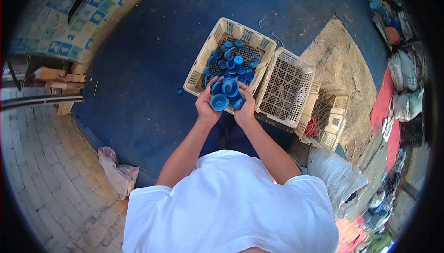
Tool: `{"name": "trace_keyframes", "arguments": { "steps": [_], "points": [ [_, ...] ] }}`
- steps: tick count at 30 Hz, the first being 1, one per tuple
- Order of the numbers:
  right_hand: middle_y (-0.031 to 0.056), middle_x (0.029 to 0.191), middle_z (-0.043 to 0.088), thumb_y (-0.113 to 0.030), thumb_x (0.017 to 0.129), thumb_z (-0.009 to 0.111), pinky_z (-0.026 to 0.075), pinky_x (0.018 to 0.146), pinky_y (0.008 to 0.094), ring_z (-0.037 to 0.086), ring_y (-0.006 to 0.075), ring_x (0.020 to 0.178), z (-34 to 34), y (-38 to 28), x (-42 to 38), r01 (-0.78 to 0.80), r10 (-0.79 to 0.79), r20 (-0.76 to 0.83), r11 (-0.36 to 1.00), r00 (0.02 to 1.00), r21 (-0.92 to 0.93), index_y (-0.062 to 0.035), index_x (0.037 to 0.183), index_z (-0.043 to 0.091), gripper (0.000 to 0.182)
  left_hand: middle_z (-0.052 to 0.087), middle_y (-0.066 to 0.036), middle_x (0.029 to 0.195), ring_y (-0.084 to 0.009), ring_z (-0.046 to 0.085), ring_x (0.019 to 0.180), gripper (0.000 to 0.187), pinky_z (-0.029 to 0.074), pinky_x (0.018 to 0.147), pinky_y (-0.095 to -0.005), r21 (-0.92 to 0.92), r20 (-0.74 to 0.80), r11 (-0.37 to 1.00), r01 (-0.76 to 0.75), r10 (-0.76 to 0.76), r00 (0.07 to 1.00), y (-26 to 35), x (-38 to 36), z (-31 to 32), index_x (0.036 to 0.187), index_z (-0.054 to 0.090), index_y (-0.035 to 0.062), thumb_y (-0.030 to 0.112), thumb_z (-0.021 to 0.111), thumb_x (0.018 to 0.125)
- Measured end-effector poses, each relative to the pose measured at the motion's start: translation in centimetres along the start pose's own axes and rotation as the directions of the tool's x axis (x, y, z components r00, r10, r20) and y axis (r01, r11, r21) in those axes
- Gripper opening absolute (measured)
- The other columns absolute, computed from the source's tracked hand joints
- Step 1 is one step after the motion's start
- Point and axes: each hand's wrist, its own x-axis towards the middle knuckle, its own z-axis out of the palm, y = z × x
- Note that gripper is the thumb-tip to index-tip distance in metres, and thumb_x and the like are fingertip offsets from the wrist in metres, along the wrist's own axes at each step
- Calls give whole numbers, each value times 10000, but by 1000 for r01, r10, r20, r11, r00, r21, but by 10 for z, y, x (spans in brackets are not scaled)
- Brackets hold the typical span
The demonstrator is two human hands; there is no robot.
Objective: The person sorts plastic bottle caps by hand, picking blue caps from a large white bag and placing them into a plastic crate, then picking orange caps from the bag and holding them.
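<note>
My left hand [206, 107] and my right hand [247, 107] are cupped together over the near edge of a cream plastic crate [196, 73]. Between them they hold several small blue plastic cups [218, 102], round and hollow, with some openings facing up. The left fingers curl round the left side of this cluster, the right fingers round the other side. Below and beyond the hands, more blue cups [230, 64] lie loose in the crate, tipped at various angles. My hands hide part of the crate's near rim.
Right of the full crate stands a second cream crate [303, 63] with a lattice bottom. A third crate [342, 114] beside it holds something red [311, 127]. One blue cup [179, 90] lies on the blue floor sheet [138, 68]. Plastic bags [118, 172] sit at lower left.
</note>
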Motion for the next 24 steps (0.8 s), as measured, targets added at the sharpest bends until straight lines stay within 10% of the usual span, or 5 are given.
{"name": "trace_keyframes", "arguments": {
  "steps": [12,18,21,24],
  "points": [
    [97,1246,672,-180,993,471,485,1048,430,642,254,1158,3,-30,106,72,-16,-272,978,962,194,-45,1276,604,340,649,-103,1316,-254,622,1221,473,478,1082,-412,-53,-38,946,320,-322,946,-23,133,29,1403,540,36,295,478,1012],
    [94,1152,664,-230,1001,471,462,1028,471,620,262,1099,13,-37,144,157,-62,-271,925,960,345,-47,1185,607,293,553,-128,1404,-307,496,1345,627,346,1177,-475,-28,-48,925,379,-380,924,-29,186,21,1509,404,73,384,529,980],
    [164,1310,552,-296,991,506,387,1134,511,525,330,1237,25,-37,147,194,-88,-317,928,944,319,-8,1274,515,404,517,-88,1453,-280,425,1398,520,301,1177,-448,-56,10,889,454,-455,891,-17,190,34,1424,491,118,356,593,973],
    [242,1569,319,-339,992,520,265,1242,524,315,399,1474,29,-29,147,195,-98,-339,945,936,263,34,1501,314,664,231,-141,1684,-333,238,1543,789,209,1236,-468,-14,-93,889,458,-457,885,-14,182,35,1611,254,118,387,609,959]
  ]
}}
